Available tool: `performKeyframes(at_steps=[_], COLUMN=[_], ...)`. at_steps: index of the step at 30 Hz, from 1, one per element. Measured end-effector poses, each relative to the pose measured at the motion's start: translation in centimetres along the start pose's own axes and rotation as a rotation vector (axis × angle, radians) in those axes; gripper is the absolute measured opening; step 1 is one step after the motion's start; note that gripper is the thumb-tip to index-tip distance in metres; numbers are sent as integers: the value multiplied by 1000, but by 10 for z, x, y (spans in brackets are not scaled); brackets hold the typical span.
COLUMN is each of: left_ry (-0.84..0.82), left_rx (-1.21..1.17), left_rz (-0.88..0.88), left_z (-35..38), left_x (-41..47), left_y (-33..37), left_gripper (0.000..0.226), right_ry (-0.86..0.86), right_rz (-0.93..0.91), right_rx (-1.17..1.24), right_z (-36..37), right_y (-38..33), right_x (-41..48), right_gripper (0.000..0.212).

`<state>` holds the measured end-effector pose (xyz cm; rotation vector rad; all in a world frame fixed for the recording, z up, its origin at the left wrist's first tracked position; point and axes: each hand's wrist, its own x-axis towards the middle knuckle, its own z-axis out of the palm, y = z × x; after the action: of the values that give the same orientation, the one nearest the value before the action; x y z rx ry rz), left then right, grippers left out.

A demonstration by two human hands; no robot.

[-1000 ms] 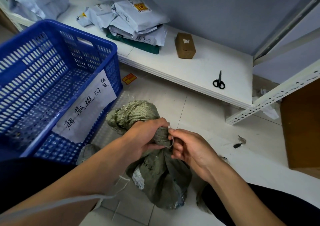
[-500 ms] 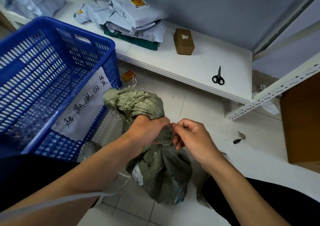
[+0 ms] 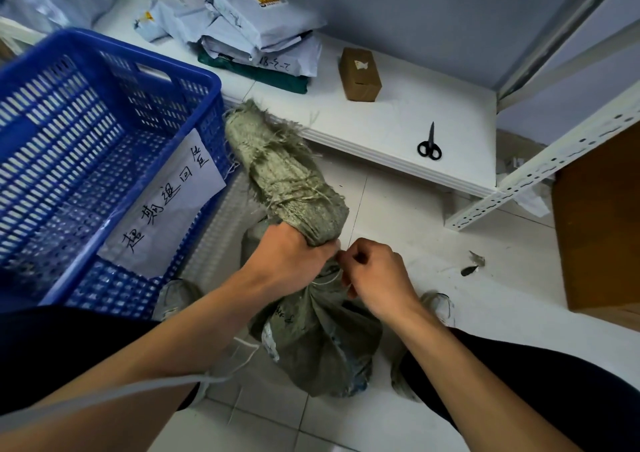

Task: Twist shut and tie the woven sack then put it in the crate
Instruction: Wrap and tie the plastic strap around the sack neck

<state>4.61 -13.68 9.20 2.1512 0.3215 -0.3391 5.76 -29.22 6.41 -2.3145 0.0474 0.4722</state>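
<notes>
A grey-green woven sack (image 3: 311,344) stands on the tiled floor between my knees. Its twisted top (image 3: 287,174) sticks up and leans toward the crate, with frayed threads at the end. My left hand (image 3: 291,257) is clenched around the sack's neck. My right hand (image 3: 377,271) pinches a thin white string (image 3: 325,280) wrapped around the neck just below my left hand. A long tail of the string (image 3: 242,351) trails down across my left forearm. The blue plastic crate (image 3: 114,56) sits on the floor to the left, with a handwritten paper sheet (image 3: 166,205) inside.
A low white shelf (image 3: 398,115) behind the sack holds black scissors (image 3: 429,146), a small brown box (image 3: 360,74) and a pile of grey mailer bags (image 3: 256,29). A white perforated shelf post (image 3: 540,164) and a large brown carton (image 3: 599,230) stand at the right.
The sack's twisted top has risen and straightened from a folded-down bunch to a long upright roll leaning toward the crate. My right hand has closed into a tighter pinch on the string.
</notes>
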Motion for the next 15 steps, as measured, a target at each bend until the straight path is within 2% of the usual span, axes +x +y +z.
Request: performKeyframes(at_steps=[3, 6, 9, 12, 15], left_ry=[-193, -341, -304, -222, -219], left_rx=[-173, -250, -355, -519, -667], left_rz=[81, 164, 100, -93, -225], left_z=[-1, -11, -17, -15, -13], left_x=[1, -5, -2, 4, 5], left_y=[-5, 3, 1, -4, -3], left_gripper=[13, 26, 43, 59, 61], right_ry=[11, -10, -45, -53, -72], right_rz=[-12, -13, -5, 0, -26], right_rx=[-48, -111, -173, -174, -135], right_z=[0, -3, -3, -1, 0], right_y=[2, 5, 7, 7, 3], right_x=[-1, -1, 1, 3, 2], right_gripper=[25, 21, 19, 21, 19])
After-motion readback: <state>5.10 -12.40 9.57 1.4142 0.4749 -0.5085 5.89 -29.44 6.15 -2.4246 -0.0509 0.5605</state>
